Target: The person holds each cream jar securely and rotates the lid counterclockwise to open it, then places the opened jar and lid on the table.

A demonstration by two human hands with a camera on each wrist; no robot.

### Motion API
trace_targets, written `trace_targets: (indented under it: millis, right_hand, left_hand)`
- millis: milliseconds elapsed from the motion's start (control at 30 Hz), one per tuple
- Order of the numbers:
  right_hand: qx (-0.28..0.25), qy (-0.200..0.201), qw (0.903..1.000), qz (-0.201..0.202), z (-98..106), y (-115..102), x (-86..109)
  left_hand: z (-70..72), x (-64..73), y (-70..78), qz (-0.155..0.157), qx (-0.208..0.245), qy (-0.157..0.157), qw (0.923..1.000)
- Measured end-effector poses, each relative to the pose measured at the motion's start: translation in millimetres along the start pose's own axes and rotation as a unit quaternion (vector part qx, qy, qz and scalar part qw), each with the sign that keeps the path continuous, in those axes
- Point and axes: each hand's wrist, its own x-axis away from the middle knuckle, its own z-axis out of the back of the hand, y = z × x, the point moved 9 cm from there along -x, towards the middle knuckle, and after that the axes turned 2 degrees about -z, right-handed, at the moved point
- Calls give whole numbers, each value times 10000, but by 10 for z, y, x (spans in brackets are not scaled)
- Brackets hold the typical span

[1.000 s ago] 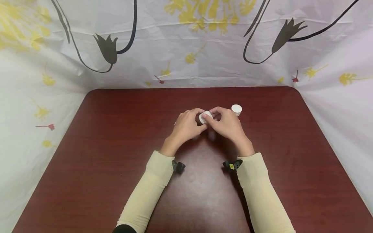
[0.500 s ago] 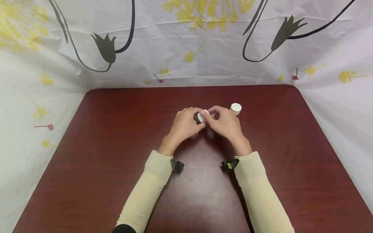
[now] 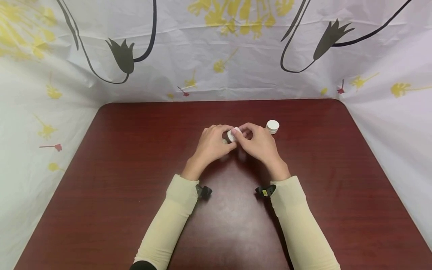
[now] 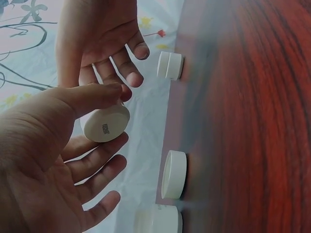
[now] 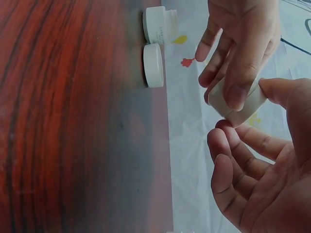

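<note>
Both hands hold a small white jar [image 3: 234, 134] between them, above the table. My left hand [image 3: 213, 144] grips it between thumb and fingers; its base [image 4: 107, 125], with small dark print, faces the left wrist camera. From the other side, my right hand [image 3: 259, 144] pinches the jar's lid end [image 5: 249, 108] between thumb and fingertips. A seam shows between lid and body in the right wrist view. Other fingers of both hands spread loosely around it.
A lidded white jar [image 3: 272, 126] stands beyond my right hand. A loose white lid [image 5: 153, 65] and an uncapped jar [image 5: 155, 25] with print stand on the table near my left hand, mostly hidden in the head view. A patterned white sheet [image 3: 236, 78] surrounds the dark red table [image 3: 118, 180].
The jar and both hands have shifted slightly left. The jar has turned a little in the grip. The things standing on the table have not moved.
</note>
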Motion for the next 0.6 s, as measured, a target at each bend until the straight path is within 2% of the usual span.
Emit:
trace_targets:
  millis: [367, 600]
  right_hand:
    - [-48, 50, 9999, 130, 67, -24, 5]
    - [-200, -178, 9996, 110, -37, -77, 14]
  left_hand:
    - [5, -24, 33, -24, 97, 9, 9999]
    - [52, 61, -30, -34, 90, 88, 9999]
